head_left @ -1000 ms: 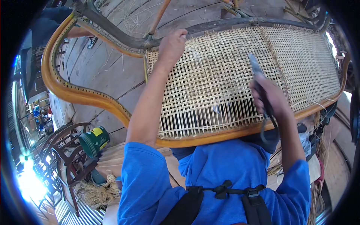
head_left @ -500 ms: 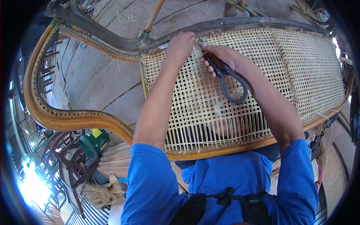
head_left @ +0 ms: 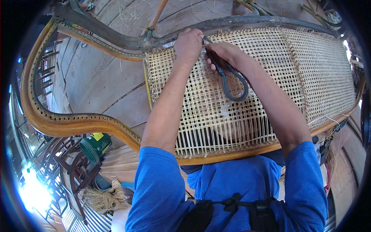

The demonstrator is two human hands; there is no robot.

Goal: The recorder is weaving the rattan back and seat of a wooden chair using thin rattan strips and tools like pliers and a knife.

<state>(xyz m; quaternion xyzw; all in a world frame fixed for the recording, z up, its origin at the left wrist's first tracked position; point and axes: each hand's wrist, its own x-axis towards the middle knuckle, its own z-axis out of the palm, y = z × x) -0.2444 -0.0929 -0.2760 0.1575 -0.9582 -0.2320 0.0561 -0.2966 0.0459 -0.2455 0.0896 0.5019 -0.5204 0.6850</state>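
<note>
Across my lap lies a woven cane panel [head_left: 228, 89] set in a curved wooden seat frame [head_left: 232, 154]. My left hand [head_left: 188, 45] is closed at the panel's far edge, its fingertips pinched together; what they hold is too small to make out, perhaps the end of a strand. Close beside it, my right hand [head_left: 222, 54] grips dark metal scissors [head_left: 235, 92] with large looped handles. Their blades point away from me and meet the left fingertips at the far rail [head_left: 224, 23]. The right palm hides part of the scissors.
An unwoven frame section with a row of holes [head_left: 73, 116] curves out at the left. Below it are a green bucket [head_left: 91, 150], a bundle of loose cane fibre [head_left: 106, 197] and stacked dark chair frames [head_left: 67, 166]. Fibre scraps [head_left: 131, 15] litter the plank floor beyond.
The scissors have moved up and slightly left, bringing their tips against my left fingertips. My left hand has shifted slightly up and right, and the frame has moved a little.
</note>
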